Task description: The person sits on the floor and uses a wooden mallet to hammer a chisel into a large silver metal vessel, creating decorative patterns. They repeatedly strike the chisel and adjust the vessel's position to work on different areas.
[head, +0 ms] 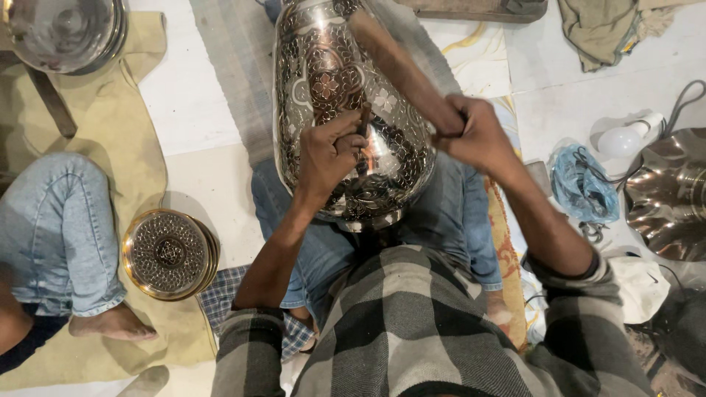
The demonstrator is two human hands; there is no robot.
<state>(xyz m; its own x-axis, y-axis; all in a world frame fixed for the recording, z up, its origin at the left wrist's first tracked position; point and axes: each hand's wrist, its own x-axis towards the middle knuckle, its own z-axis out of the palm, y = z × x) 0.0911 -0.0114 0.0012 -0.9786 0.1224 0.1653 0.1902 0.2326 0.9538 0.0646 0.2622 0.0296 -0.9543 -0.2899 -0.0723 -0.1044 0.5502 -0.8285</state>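
A large engraved metal vase (334, 81) with floral patterns rests on my lap between my knees. My left hand (329, 153) pinches a small dark chisel (365, 116) with its tip against the vase's side. My right hand (476, 134) is closed around the handle of a wooden mallet (401, 68), which slants up to the left over the vase and is blurred. Both forearms come out of checked grey sleeves.
An engraved round metal bowl (169, 254) lies on a yellow cloth (110, 132) at the left, beside another person's jeans leg and bare foot (110, 323). A shiny bowl (66, 33) sits top left. At right are a wavy metal dish (673, 195), a white bulb (621, 140) and a blue bag (585, 187).
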